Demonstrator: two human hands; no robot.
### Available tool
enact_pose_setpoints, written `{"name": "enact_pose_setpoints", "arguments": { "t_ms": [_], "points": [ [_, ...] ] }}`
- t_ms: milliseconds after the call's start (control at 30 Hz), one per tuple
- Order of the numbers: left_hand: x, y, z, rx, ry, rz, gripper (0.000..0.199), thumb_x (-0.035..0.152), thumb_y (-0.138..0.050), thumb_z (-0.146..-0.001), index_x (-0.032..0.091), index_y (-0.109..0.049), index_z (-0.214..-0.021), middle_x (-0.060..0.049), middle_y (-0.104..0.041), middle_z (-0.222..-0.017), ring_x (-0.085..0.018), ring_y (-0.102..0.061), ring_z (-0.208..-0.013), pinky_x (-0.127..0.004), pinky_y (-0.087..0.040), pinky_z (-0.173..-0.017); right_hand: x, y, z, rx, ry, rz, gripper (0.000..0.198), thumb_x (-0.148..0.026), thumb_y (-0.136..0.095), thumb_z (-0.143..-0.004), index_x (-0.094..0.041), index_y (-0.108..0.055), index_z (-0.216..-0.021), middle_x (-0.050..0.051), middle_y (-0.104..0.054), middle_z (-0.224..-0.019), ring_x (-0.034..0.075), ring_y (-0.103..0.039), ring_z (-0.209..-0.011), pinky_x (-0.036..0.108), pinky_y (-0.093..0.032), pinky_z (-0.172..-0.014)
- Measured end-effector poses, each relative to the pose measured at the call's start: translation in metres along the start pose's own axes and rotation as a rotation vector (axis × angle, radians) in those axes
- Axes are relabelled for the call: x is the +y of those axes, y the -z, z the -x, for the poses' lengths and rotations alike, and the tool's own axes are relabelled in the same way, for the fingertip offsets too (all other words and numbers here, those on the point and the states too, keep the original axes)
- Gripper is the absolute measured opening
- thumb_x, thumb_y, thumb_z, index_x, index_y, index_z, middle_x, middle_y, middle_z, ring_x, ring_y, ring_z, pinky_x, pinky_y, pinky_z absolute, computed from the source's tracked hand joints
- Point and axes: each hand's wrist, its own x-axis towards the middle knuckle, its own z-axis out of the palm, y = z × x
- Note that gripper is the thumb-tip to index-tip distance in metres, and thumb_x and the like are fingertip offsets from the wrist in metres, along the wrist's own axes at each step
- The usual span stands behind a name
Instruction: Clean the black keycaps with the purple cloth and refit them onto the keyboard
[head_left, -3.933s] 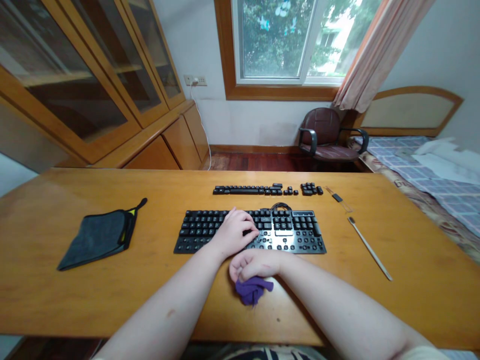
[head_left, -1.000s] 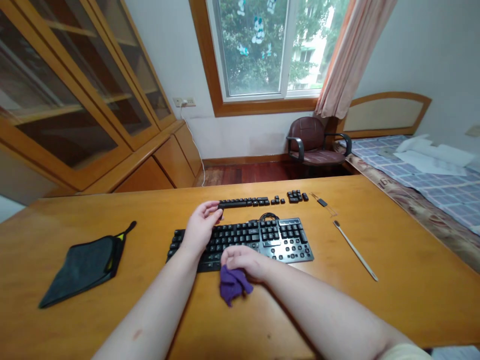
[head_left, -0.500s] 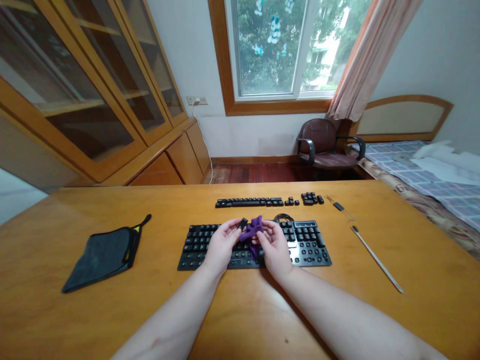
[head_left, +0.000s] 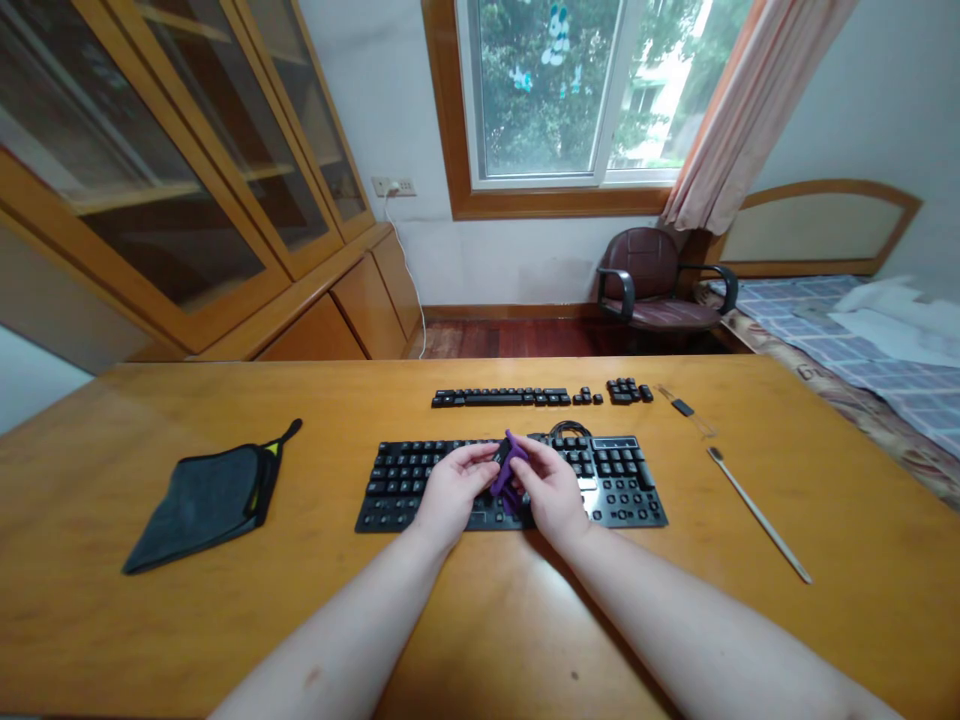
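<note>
A black keyboard (head_left: pixel 394 487) lies on the wooden table, with its lower right keys taken off and the mounts showing. Above its middle, my left hand (head_left: pixel 450 490) pinches a small black keycap (head_left: pixel 502 453) between thumb and fingers. My right hand (head_left: pixel 556 492) is closed on a purple cloth (head_left: pixel 508 476), whose folds lie against the keycap. The cloth's lower end hangs over the keys. Both hands hide part of the keyboard's centre.
Behind the keyboard sit rows of loose keycaps (head_left: pixel 501 398) and a coiled cable (head_left: pixel 570 429). To the right are a wire keycap puller (head_left: pixel 682 407) and a thin long-handled brush (head_left: pixel 761 516). A folded grey cloth (head_left: pixel 202 500) lies at left.
The keycap in my left hand has come against the purple cloth, and the cloth is now bunched more narrowly. The camera view has shifted slightly.
</note>
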Motion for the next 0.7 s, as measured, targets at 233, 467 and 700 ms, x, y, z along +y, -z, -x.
{"name": "enact_pose_setpoints", "arguments": {
  "t_ms": [233, 467, 700],
  "points": [
    [0.005, 0.0, 0.0, -0.031, 0.0, -0.042, 0.03, 0.026, -0.076, -0.059, 0.015, -0.07, -0.086, -0.004, -0.069, -0.076, -0.012, -0.059, -0.059, -0.025, -0.048, -0.06, 0.004, 0.0, -0.002, -0.053, 0.009, 0.033, 0.053, -0.026, -0.073, -0.064, -0.02, -0.059, -0.115, 0.006, -0.063, -0.099, 0.014, -0.056, -0.071, 0.029, -0.048, -0.068],
    [0.004, 0.001, 0.001, -0.038, -0.004, -0.077, 0.028, 0.027, -0.077, -0.058, 0.016, -0.072, -0.083, -0.006, -0.072, -0.084, -0.017, -0.064, -0.075, -0.027, -0.049, -0.072, -0.006, 0.0, -0.001, 0.05, -0.057, 0.019, 0.038, -0.027, -0.072, -0.063, -0.019, -0.069, -0.099, 0.005, -0.068, -0.088, 0.014, -0.057, -0.061, 0.027, -0.049, -0.057],
    [0.002, -0.003, 0.004, -0.075, 0.142, 0.174, 0.03, 0.024, -0.079, -0.056, 0.014, -0.072, -0.084, -0.006, -0.072, -0.083, -0.014, -0.065, -0.072, -0.027, -0.052, -0.073, -0.004, 0.003, -0.006, 0.079, -0.095, -0.073, 0.023, -0.03, -0.066, -0.069, -0.015, -0.072, -0.085, -0.005, -0.05, -0.042, 0.008, -0.044, -0.039, 0.021, -0.039, -0.042]
  ]
}}
